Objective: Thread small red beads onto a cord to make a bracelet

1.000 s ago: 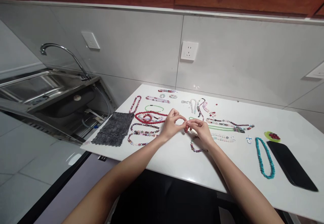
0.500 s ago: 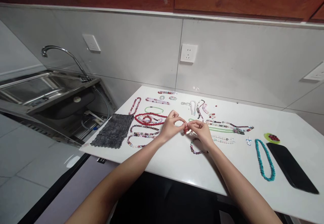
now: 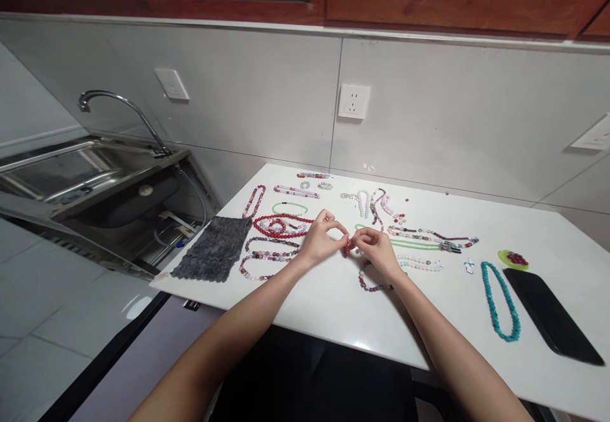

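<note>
Forearms reaching in over the front edge of the white worktop (image 3: 343,320), left hand (image 3: 321,239) and right hand (image 3: 379,250) raised, fingertips pinching a short red bead strand (image 3: 347,248) near mid-worktop, front edge well below. Just under the right hand, a purple beaded bracelet (image 3: 369,280); left of the left hand, a red bead necklace (image 3: 281,225).

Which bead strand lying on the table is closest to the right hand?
The small loop of dark plum beads, just below the right hand. It lies almost under the wrist, while the longer pale strand sits farther right.
</note>
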Demonstrator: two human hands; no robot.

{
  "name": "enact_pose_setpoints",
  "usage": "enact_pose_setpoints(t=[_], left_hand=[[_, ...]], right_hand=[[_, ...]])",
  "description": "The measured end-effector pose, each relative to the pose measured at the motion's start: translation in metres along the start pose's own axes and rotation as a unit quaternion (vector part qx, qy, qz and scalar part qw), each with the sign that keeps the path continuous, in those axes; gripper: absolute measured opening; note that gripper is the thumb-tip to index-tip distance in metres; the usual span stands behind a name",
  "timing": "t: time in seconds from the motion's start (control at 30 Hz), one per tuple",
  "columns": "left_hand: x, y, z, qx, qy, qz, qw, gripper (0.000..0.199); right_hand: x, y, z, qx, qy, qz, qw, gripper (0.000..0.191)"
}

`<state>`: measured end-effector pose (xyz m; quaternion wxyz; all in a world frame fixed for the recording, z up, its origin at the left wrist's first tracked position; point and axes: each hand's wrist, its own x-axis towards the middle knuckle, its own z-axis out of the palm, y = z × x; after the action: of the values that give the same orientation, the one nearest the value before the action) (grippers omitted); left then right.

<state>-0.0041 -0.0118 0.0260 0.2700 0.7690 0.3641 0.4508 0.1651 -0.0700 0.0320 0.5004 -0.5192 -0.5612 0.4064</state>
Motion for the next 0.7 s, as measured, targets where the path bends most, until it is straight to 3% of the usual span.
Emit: enact_pose_setpoints(t=[0.4, 0.7], left_hand=[[-0.0020, 0.0075, -0.0015, 0.001, -0.025, -0.013, 1.000, 0.006], [-0.0024, 0.0018, 0.0009, -0.015, -0.105, -0.075, 0.992, 0.010]], right_hand=[[0.0002, 0.0009, 0.0022, -0.030, -0.002, -0.020, 0.999, 0.006], [0.0005, 0.0069, 0.0020, -0.100, -0.009, -0.031, 0.994, 0.004]])
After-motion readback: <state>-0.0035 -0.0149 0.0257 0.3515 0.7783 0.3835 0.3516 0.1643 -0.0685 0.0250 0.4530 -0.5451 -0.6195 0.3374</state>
